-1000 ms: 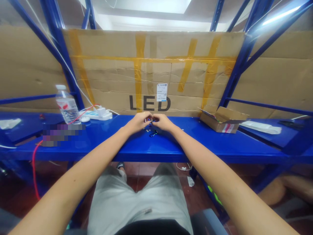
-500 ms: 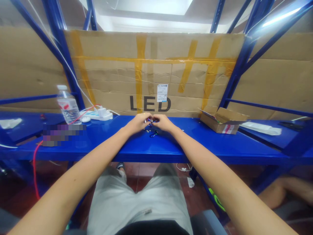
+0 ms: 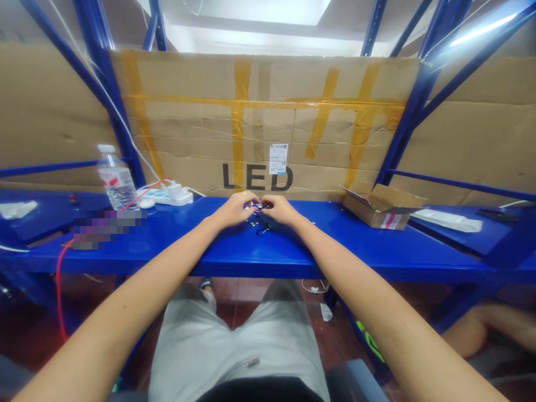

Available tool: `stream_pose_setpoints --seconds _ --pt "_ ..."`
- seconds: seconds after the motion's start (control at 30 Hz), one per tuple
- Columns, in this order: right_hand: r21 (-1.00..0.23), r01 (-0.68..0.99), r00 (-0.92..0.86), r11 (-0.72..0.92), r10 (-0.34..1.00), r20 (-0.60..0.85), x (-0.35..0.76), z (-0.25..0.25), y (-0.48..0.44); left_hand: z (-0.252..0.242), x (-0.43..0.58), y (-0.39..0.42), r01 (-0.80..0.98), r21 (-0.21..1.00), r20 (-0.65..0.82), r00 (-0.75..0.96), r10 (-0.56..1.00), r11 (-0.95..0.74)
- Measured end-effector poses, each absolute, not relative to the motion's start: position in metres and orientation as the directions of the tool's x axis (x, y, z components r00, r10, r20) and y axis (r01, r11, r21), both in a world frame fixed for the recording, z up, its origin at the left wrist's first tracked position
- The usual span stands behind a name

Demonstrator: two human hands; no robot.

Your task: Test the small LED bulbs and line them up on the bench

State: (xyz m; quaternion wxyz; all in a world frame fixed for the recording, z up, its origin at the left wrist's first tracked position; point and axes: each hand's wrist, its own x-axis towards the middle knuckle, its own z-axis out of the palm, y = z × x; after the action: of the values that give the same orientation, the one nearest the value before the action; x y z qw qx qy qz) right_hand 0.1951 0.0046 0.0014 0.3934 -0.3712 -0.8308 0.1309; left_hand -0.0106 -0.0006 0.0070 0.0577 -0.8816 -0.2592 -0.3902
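Small metal parts (image 3: 256, 207) sit pinched between the fingertips of both hands, just above the middle of the blue shelf (image 3: 268, 251). The left hand (image 3: 234, 209) and the right hand (image 3: 280, 209) meet at the fingertips, both curled shut on the parts; what the parts are exactly is too small to tell, beyond a glint of silver and purple. A few loose bits (image 3: 262, 226), one a dark loop, lie on the shelf just below the hands.

The shelf's front edge runs close under the forearms, with open floor beneath. Behind the hands a cardboard sheet (image 3: 268, 123) stands upright, near the knuckles. Bare shelf lies to both sides of the hands: on the left as far as the water bottle (image 3: 116, 178) and the white power strip (image 3: 167, 195), on the right as far as the open cardboard box (image 3: 383, 205).

The shelf is smooth, glossy painted metal. The cardboard is creased, matte brown, crossed by shiny yellow tape and printed "LED". The bottle is clear ribbed plastic with a white cap.
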Motion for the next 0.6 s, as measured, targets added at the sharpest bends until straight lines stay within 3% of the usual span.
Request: stream_pose_setpoints --seconds 0.1,0.27,0.33,0.6 --pt "-0.518 0.523 -0.406 0.677 0.732 0.546 0.195 0.002 0.004 0.011 -0.021 0.003 0.578 0.154 0.677 0.529 0.512 -0.801" --pt "-0.590 0.501 -0.394 0.633 0.774 0.496 0.194 -0.001 0.005 0.009 -0.034 0.008 0.720 0.198 0.266 0.614 0.743 -0.666" --pt "-0.625 0.493 -0.406 0.605 0.796 0.449 0.194 -0.002 0.006 0.007 -0.033 0.009 0.741 0.188 0.184 0.618 0.764 -0.644" --pt "-0.645 0.486 -0.446 0.589 0.802 0.397 0.194 -0.004 0.007 0.007 -0.026 0.006 0.737 0.273 0.189 0.589 0.786 -0.618"
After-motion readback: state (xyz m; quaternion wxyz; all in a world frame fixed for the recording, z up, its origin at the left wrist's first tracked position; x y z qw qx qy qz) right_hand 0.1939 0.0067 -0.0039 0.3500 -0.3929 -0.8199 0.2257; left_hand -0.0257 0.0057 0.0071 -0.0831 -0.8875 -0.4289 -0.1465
